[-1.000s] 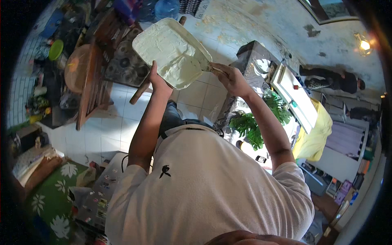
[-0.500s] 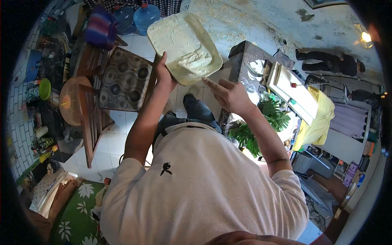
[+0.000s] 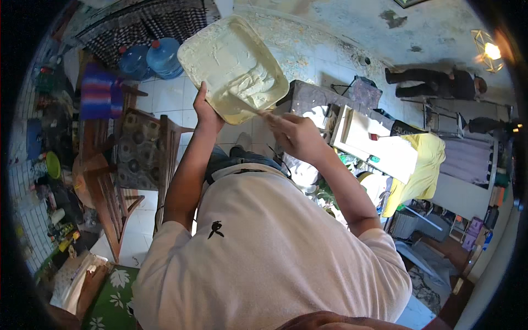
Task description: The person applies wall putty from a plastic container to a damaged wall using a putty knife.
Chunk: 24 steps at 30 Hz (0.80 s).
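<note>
A pale yellow square tub [image 3: 204, 47] is held up and tilted in front of me, smeared with thick cream-coloured paste [image 3: 250, 88] that is heaped toward its near right side. My left hand [image 3: 208, 113] grips the tub's near left side, its thumb up along the wall. My right hand [image 3: 297, 135] is closed round the end of a thin, paste-coated spatula [image 3: 248, 108], which reaches over the near right rim into the tub. Paste hides the shape of the spatula's blade.
Wooden chairs [image 3: 104, 192] stand at left, one with a patterned seat. Blue water bottles [image 3: 165, 58] stand beyond, by a checked curtain [image 3: 148, 27]. At right is a cluttered table with a white board [image 3: 379, 143] and yellow cloth [image 3: 421, 165]. Another person [image 3: 440, 82] is farther right.
The tub has shifted a little left in view, and the paste has been pushed into a looser heap. My right hand has moved left and its raised forefinger has closed down. The surroundings have shifted as I turned.
</note>
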Available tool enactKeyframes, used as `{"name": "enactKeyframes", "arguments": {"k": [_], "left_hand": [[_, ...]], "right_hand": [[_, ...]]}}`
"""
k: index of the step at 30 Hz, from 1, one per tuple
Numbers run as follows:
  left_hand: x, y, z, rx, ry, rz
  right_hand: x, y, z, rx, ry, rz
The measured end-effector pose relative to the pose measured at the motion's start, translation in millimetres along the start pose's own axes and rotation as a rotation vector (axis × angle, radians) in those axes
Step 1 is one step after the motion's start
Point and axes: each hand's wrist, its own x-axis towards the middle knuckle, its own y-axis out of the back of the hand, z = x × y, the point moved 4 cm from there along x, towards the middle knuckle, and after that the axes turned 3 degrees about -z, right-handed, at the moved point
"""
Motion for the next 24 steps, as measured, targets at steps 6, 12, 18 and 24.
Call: {"name": "enactKeyframes", "arguments": {"k": [6,12,18,24], "left_hand": [[91.8,-58.1,-37.2,-0.028,0.043,-0.054],[192.2,-107.5,-53.2,0.063,0.052,0.087],[348.8,-161.4,-60.3,0.109,0.095,0.029],[539.3,-227.2,-46.3,0.182,0.167,0.024]], "right_hand": [[32.0,36.7,106.7,0.120,-0.082,0.074],[94.6,62.2,189.0,0.155,-0.157,0.079],[200.1,77.3,305.8,0.053,-0.172,0.018],[339.4,126.0,431.7,0.062,-0.244,0.112]]}}
